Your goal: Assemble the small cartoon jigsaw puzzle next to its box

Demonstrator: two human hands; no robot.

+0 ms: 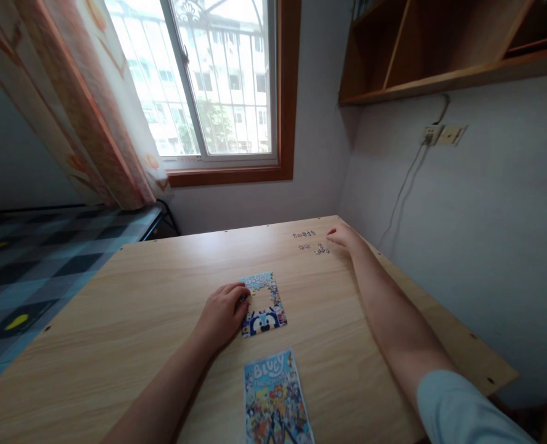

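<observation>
A partly assembled jigsaw puzzle (264, 323) lies flat on the wooden table, with bare wood showing through a gap in its middle. Over its left edge rests my left hand (224, 311), the fingers curled; a small dark patch shows between finger and thumb, too small to name. My right hand (341, 235) reaches to the far right, its fingertips pinched close together. Whether a piece is between them I cannot tell. Loose puzzle pieces (322, 249) lie just left of and below that hand, and a row of pieces (304, 234) sits farther left.
Nearest me lies a printed picture sheet (275, 394) titled "Bluey". The wooden table (162, 290) ends at a wall on the right. A bed with a checked cover (46, 265) stands left, a curtained window (227, 80) ahead, and a wooden shelf (421, 80) hangs upper right.
</observation>
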